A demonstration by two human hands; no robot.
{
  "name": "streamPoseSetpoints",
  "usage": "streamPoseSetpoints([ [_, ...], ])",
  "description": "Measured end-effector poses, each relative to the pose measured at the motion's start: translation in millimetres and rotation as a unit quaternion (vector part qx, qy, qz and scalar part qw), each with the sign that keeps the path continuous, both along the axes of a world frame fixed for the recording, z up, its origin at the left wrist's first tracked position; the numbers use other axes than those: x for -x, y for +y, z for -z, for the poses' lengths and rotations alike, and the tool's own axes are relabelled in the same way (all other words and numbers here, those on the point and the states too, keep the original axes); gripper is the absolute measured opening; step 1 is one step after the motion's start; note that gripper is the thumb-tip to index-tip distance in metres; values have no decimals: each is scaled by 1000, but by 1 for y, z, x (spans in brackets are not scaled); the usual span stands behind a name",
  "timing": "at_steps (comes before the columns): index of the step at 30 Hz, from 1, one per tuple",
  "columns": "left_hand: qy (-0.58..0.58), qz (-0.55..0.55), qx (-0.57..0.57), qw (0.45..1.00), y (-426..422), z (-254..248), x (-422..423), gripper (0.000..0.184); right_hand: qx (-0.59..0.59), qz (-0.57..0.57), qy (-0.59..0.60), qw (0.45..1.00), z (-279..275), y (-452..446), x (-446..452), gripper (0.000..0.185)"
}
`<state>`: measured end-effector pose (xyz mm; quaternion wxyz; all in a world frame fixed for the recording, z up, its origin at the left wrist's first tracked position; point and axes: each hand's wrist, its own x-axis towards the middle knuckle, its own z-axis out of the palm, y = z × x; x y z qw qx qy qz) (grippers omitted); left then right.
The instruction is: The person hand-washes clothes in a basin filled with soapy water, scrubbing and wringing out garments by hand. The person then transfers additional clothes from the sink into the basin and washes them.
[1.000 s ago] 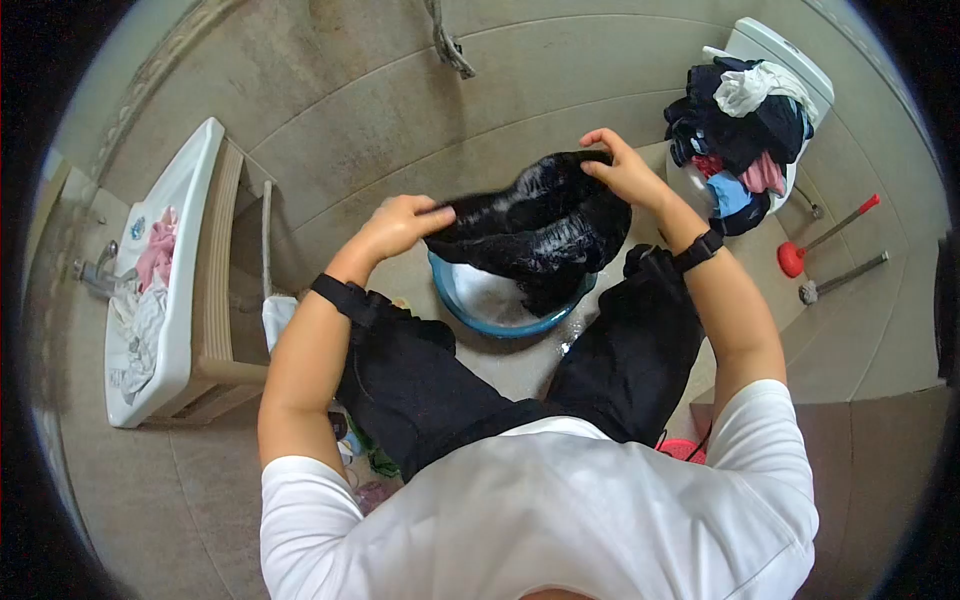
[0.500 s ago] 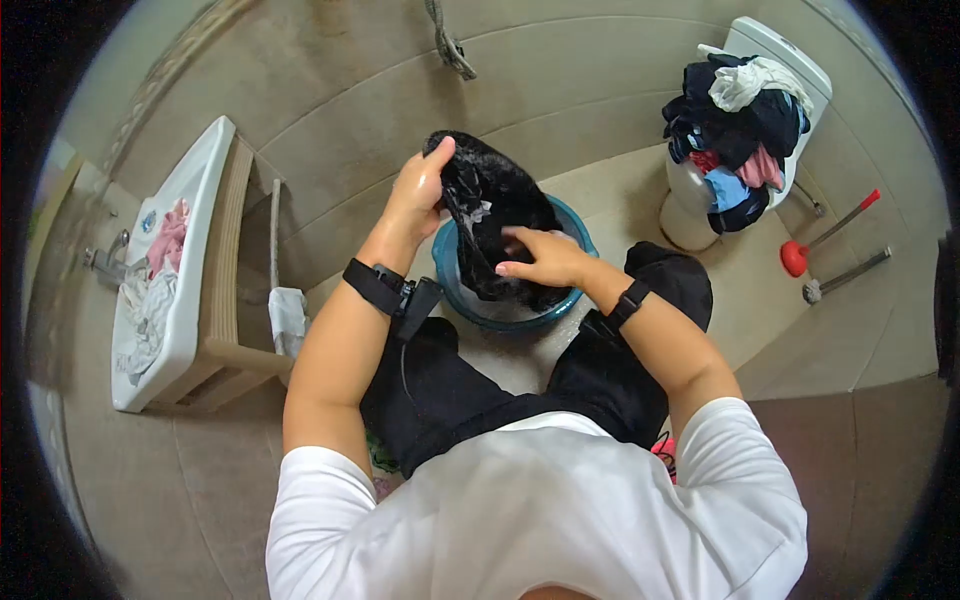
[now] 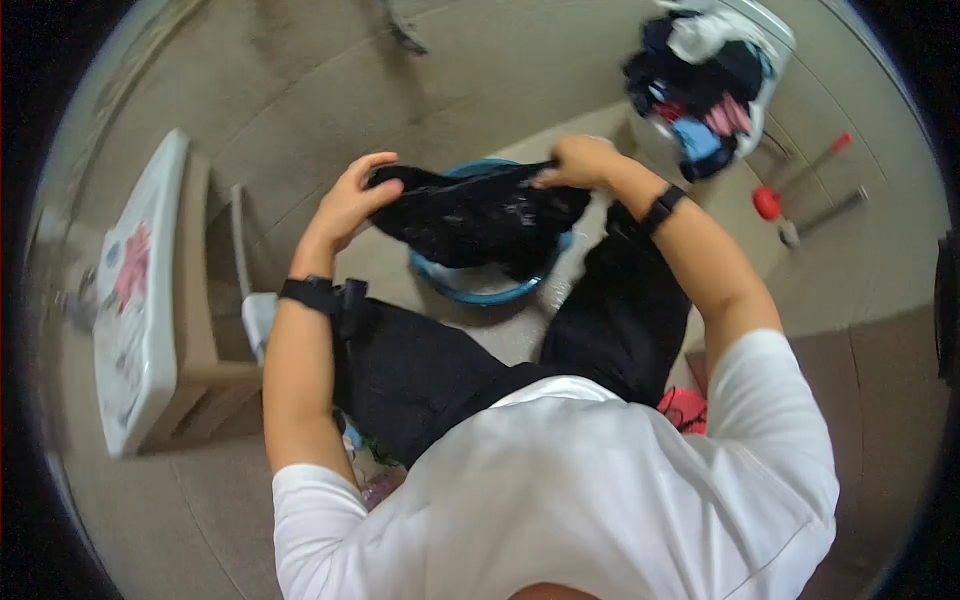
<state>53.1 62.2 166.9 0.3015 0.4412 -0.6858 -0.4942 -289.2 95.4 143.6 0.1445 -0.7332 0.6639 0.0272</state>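
A wet black garment (image 3: 470, 222) is stretched sideways above a blue basin (image 3: 484, 297) on the floor, with whitish suds on the cloth. Its exact kind cannot be told. My left hand (image 3: 350, 203) grips the garment's left end, thumb on top. At the opposite end, my right hand (image 3: 588, 163) has its fingers closed on the upper edge. Most of the basin's inside is hidden by the cloth; pale, sudsy water shows at the lower rim.
A white sink (image 3: 165, 300) with pink and white cloths stands at left. Heaped clothes (image 3: 700, 85) cover a toilet (image 3: 772, 40) at upper right. Near the right wall are a red plunger (image 3: 767, 203) and a brush (image 3: 790, 234). My knees flank the basin.
My right hand has gone from lying against the cloth to gripping its right end. My left hand has moved left and down, and the garment is now spread wide. The view has shifted.
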Motion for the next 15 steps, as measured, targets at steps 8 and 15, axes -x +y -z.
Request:
streamPoseSetpoints([
  [8, -40, 8, -5, 999, -25, 88, 29, 48, 78, -61, -518, 850, 57, -58, -15, 43],
  [15, 344, -162, -141, 914, -34, 132, 91, 35, 239, -160, -479, 829, 84, -78, -72, 30],
])
